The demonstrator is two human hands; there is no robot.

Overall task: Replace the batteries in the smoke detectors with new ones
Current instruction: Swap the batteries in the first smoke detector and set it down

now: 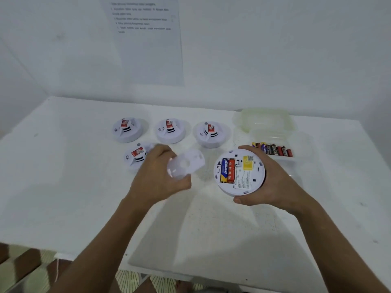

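My right hand [275, 182] grips a white smoke detector [243, 182] turned back side up above the table. Its open compartment shows a blue-yellow battery [224, 170] and a red battery [231, 170] side by side. My left hand [156, 176] holds the detector's round white back cover [186, 164], blurred, to the left of the detector. Several more detectors sit face up on the table: three in a back row [127, 129] [171, 130] [211, 133] and one [136, 156] partly behind my left hand.
A clear plastic tray [300, 144] at the right holds a row of several batteries [273, 149]. A clear lidded container [266, 120] stands behind it. The white table [63, 187] meets a white wall with a printed sheet [148, 39]. The table's front edge runs near the bottom.
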